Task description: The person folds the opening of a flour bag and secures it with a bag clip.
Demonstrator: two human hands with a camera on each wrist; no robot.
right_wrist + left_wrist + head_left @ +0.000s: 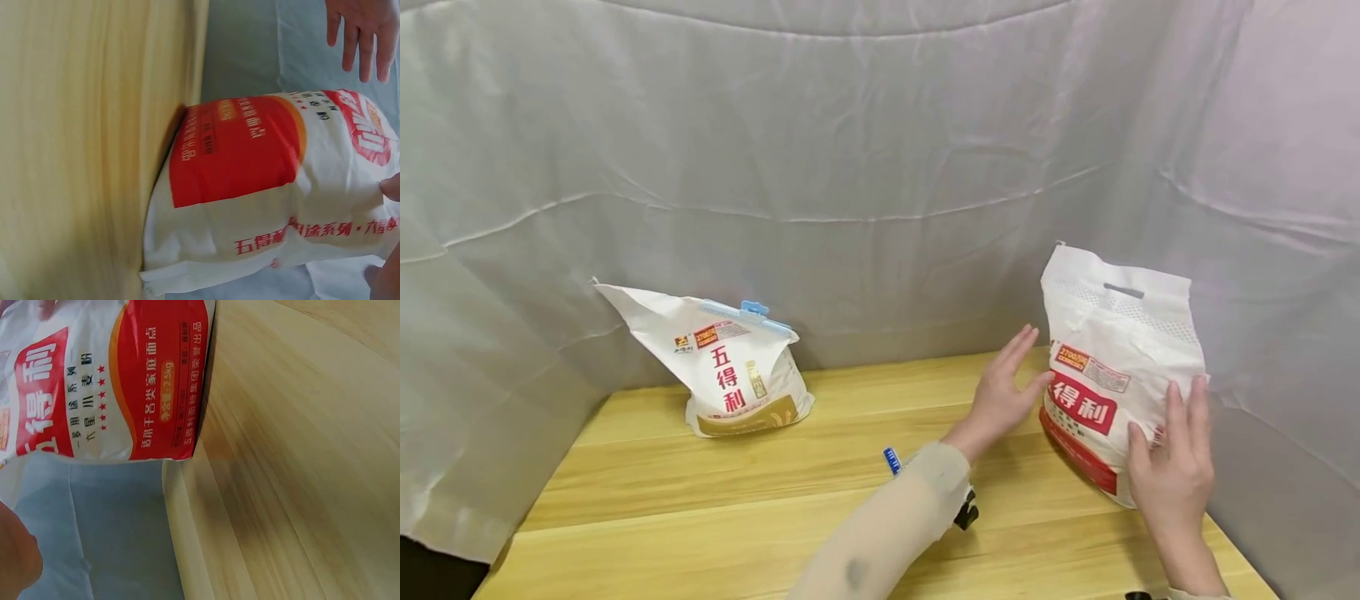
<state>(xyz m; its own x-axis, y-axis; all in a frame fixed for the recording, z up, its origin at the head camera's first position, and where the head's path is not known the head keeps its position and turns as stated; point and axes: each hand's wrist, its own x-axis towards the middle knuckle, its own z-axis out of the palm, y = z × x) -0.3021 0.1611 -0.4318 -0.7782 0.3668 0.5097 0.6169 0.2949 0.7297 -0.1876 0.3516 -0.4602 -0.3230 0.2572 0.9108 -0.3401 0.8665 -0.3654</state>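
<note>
A white and red flour bag (1138, 321) with a handle slot at its top stands at the right of the wooden table. Its printed front also shows in the left wrist view, as the flour bag (87, 400), marked 2.5kg. My left hand (996, 400) is beside the bag's left edge, its fingers straight and pointing up past it. On the other side, my right hand (1176, 471) rests its extended fingers against the bag's lower right. The right wrist view shows the bag's side (262, 169) and the left hand (365, 28) apart from it.
A second white flour bag (730, 375), gold at its base, leans at the left with a light blue clip (752, 312) across its top. A small blue object (892, 461) lies partly behind my left sleeve. Grey cloth (880, 167) hangs around the table (647, 492).
</note>
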